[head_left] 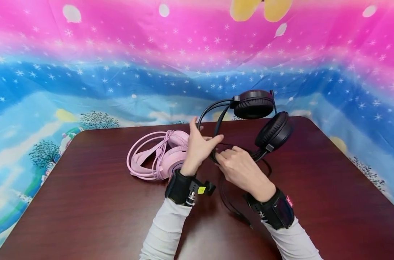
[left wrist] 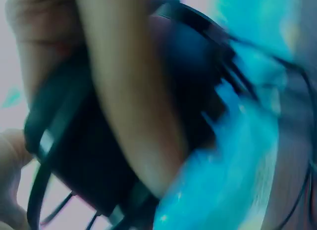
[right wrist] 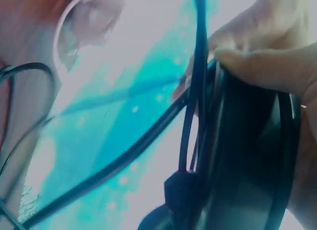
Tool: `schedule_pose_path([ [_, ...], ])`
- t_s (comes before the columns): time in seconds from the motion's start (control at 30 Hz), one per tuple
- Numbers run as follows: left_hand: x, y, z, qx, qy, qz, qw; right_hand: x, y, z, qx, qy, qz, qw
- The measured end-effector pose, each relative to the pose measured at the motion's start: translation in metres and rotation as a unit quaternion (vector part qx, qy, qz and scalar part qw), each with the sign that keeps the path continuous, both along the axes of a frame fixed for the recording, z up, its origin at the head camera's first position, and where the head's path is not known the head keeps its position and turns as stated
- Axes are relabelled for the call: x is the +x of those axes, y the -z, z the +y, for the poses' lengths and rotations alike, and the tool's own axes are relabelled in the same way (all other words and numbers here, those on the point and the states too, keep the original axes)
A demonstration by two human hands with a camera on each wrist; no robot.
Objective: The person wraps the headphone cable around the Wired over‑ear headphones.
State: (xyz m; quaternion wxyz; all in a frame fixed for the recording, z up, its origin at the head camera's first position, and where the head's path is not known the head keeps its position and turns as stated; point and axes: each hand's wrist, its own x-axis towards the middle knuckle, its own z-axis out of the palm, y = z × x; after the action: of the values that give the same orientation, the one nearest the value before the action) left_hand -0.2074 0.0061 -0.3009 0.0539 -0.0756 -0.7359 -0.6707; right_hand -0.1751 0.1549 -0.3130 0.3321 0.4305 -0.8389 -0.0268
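Note:
Black over-ear headphones (head_left: 276,135) are held up, slightly above the table, with both round ear cups facing right and the headband toward the left. At the lower side of the headband my right hand (head_left: 240,166) grips the headphones with curled fingers. My left hand (head_left: 200,146) is at the headband's left part, its thumb and index finger spread wide; some of its fingers are partly hidden by the band. The left wrist view is blurred, with a straight digit lying across the dark band (left wrist: 106,155). In the right wrist view a thumb (right wrist: 262,66) presses the band's edge.
Pink headphones (head_left: 148,157) with their cable wound round them lie left of my left hand. A thin black cable (head_left: 230,204) trails over the brown table (head_left: 102,209) between my forearms. Behind stands a printed cloth (head_left: 170,86).

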Motion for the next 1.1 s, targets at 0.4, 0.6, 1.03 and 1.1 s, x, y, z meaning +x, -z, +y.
schedule_pose_path([
  [0.4,0.022,-0.003,-0.009,0.296,0.011,0.092,0.9507,0.023,-0.014,-0.027,-0.023,-0.051,0.030,0.998],
  [0.6,0.030,-0.009,-0.026,0.314,0.020,0.105,0.9434,0.027,-0.018,-0.040,-0.039,-0.072,0.015,0.996],
  [1.03,0.036,-0.025,-0.094,0.380,0.049,0.147,0.9120,-0.004,-0.038,-0.004,-0.003,-0.086,0.001,0.996],
  [1.1,0.038,-0.025,-0.103,0.393,0.079,0.147,0.9042,-0.011,-0.042,0.010,-0.030,-0.086,-0.018,0.996],
])
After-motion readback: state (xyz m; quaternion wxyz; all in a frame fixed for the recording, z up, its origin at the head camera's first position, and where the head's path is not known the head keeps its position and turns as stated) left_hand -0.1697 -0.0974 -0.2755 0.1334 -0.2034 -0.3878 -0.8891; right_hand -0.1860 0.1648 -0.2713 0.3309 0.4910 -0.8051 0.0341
